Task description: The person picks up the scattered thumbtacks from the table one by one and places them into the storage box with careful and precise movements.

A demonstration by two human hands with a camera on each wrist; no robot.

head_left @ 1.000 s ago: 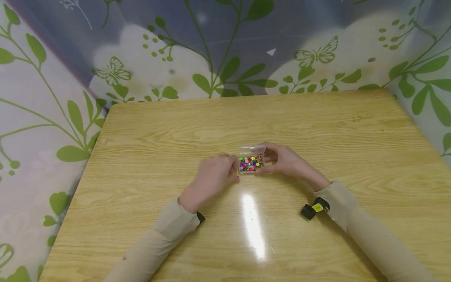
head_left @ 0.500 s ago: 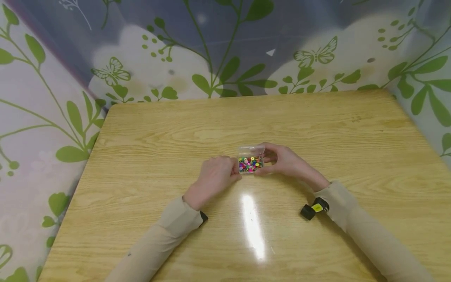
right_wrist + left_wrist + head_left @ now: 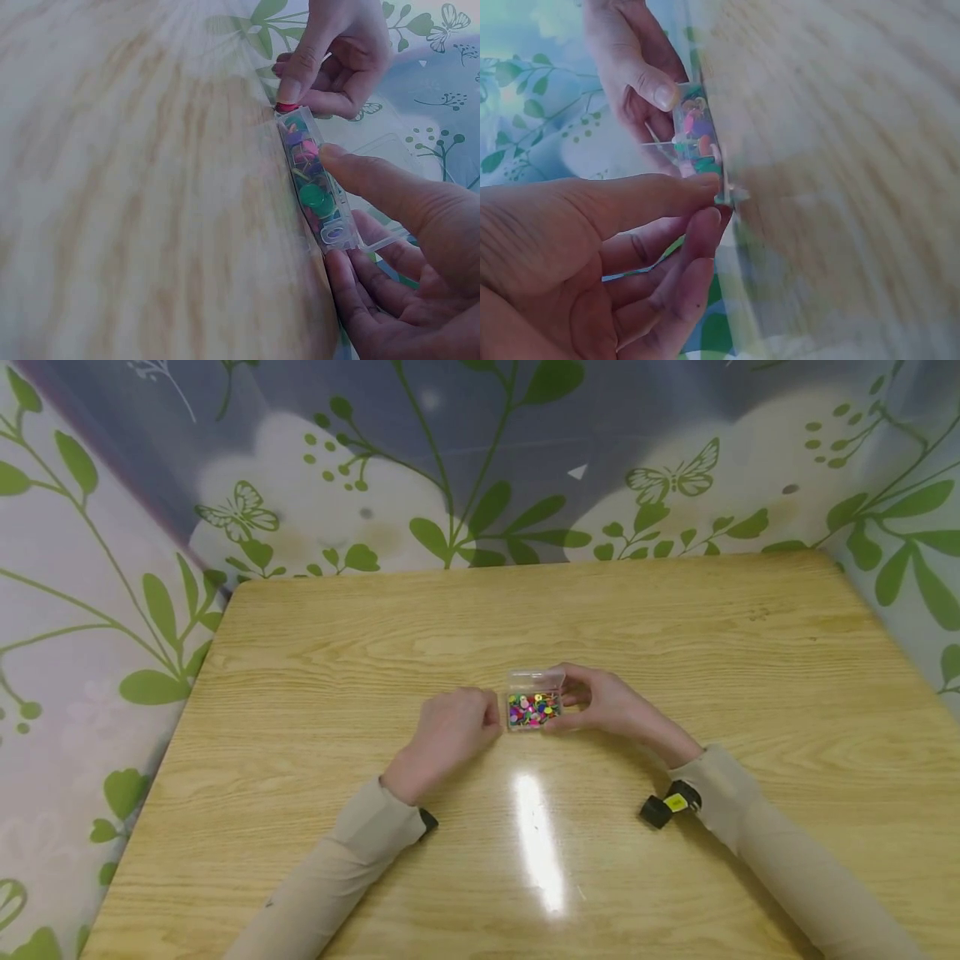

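A small clear plastic box (image 3: 535, 710) full of colourful thumbtacks stands on the table with its hinged lid (image 3: 536, 679) up. My right hand (image 3: 611, 702) grips the box from the right, thumb on the near side and fingers behind. In the right wrist view, green, pink and purple tack heads (image 3: 311, 196) show through the clear wall. Just left of the box is my left hand (image 3: 453, 731), its fingers curled. At its thumb tip, in the right wrist view, shows a small red thumbtack head (image 3: 286, 107), its pin hidden. The left wrist view blurs these fingertips.
The wood-grain table (image 3: 360, 635) reaches back to a wall (image 3: 495, 460) printed with leaves and butterflies. A black wrist camera (image 3: 657, 811) hangs by the right sleeve. Light glares off the tabletop (image 3: 538, 843) in front of the box.
My left hand moves a little right against the box, then draws back left, leaving a narrow gap. The right hand and the box stay put.
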